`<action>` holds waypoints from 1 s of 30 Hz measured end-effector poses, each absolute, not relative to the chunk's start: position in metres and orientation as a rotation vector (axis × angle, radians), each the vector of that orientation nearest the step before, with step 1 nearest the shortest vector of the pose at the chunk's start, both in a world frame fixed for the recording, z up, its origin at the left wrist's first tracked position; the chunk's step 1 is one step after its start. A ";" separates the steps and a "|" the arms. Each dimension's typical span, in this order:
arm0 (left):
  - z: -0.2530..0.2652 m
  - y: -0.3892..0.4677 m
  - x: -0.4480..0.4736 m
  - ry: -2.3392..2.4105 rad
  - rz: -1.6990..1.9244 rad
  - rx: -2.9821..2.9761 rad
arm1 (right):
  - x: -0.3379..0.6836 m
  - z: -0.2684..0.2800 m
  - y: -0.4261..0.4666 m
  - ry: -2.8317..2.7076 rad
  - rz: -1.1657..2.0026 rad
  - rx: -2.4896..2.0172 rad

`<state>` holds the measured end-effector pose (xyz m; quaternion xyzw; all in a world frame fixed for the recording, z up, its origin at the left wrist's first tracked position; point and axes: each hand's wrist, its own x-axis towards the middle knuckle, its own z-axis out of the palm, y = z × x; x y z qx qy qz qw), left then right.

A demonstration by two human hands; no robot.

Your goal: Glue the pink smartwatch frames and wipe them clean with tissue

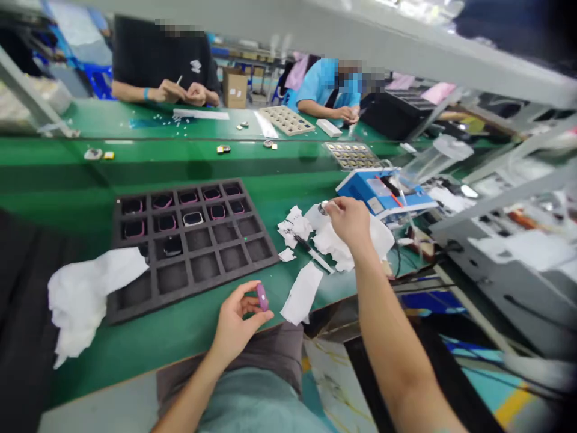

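Observation:
My left hand [238, 319] pinches a small purple watch case [262, 296] by its edges, held above the front of the green bench. My right hand [349, 219] reaches forward with thumb and fingers pinched together, over crumpled white tissue [331, 246]. At its fingertips shows a small round, metallic-looking piece [323, 208], too small to make out. Left of centre lies a black foam tray [202, 272], with watch cases [193, 218] in several of its compartments. A pen-like tool [315, 255] with a dark and a pale end rests between tissue scraps.
White cloth [83, 294] hangs over the tray's left corner. A folded wipe [303, 293] lies near the front edge. Behind my right hand stands a blue-and-white device [383, 192]. Small parts [223, 149] dot the bench. Two people work across it, below an overhead grey beam [315, 45].

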<state>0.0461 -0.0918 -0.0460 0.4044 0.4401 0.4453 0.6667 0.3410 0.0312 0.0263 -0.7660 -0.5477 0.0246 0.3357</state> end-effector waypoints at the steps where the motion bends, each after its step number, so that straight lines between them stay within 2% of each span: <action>1: -0.047 -0.092 0.046 0.999 1.005 0.896 | 0.330 0.024 0.016 -1.468 0.075 -1.977; 3: -0.049 -0.093 0.046 1.010 1.010 0.859 | 0.299 0.016 -0.024 -1.570 0.181 -1.788; 7: -0.053 -0.093 0.046 0.974 1.005 0.860 | 0.232 -0.004 -0.101 -1.911 0.603 -1.336; 10: -0.056 -0.094 0.046 0.939 1.045 0.934 | 0.205 -0.013 -0.112 -1.957 0.575 -1.279; 15: -0.058 -0.096 0.046 0.914 1.087 1.016 | 0.217 -0.017 -0.086 -1.811 0.412 -1.375; 21: -0.061 -0.095 0.047 0.923 1.081 1.011 | 0.217 -0.010 -0.103 -1.882 0.607 -1.273; 26: -0.062 -0.094 0.046 0.855 1.100 1.169 | 0.218 -0.016 -0.081 -1.811 0.518 -1.391; 30: -0.064 -0.094 0.045 0.844 1.119 1.187 | 0.226 -0.011 -0.083 -1.713 0.604 -1.433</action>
